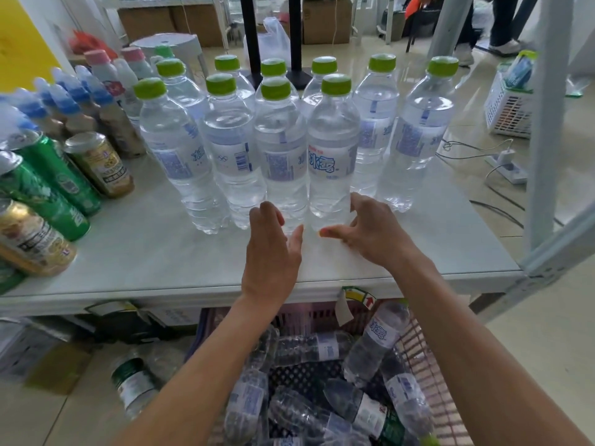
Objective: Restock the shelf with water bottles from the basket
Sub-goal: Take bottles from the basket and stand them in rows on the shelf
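Several clear water bottles with green caps stand in two rows on the white shelf [145, 252]. The nearest front-row bottle [333, 146] has its blue label facing me. My left hand [272, 249] hovers just in front of the bottle beside it [281, 156], fingers apart, holding nothing. My right hand [370, 230] is spread around the base of the nearest bottle on its right side, fingertips close to it but not closed on it. Below the shelf edge, a pink basket [428, 365] holds several more water bottles lying on their sides.
Green and gold cans [48, 188] and blue-capped bottles [74, 101] crowd the shelf's left side. A grey shelf post [547, 123] rises at the right. A white basket [508, 107] and a power strip [508, 169] sit on the floor beyond.
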